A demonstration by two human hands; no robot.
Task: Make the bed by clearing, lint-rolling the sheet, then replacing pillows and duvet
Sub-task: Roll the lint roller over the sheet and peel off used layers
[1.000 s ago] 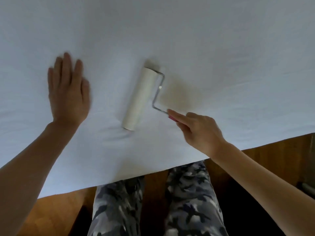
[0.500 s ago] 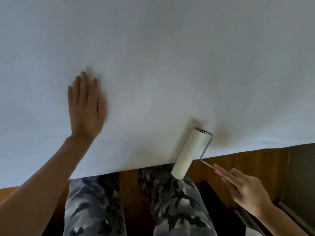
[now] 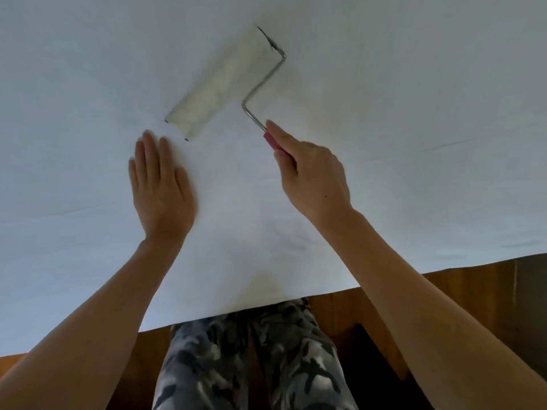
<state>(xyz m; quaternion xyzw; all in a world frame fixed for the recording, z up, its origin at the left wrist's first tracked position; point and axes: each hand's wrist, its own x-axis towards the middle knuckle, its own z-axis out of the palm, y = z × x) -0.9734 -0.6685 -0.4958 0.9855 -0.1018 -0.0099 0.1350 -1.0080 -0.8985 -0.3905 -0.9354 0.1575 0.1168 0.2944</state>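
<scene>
The right hand (image 3: 310, 176) grips the pink-handled, wire-framed white lint roller (image 3: 213, 87), its drum lying up-left of the grip on the white sheet (image 3: 414, 113); the flat left hand (image 3: 161, 190) presses beside it.

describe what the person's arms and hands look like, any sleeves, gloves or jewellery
Both forearms are bare up to the picture's edge, with no sleeves in view. The left hand and the right hand wear no gloves, and no rings, watch or bracelets show. The only clothing visible is grey camouflage trousers.
</scene>
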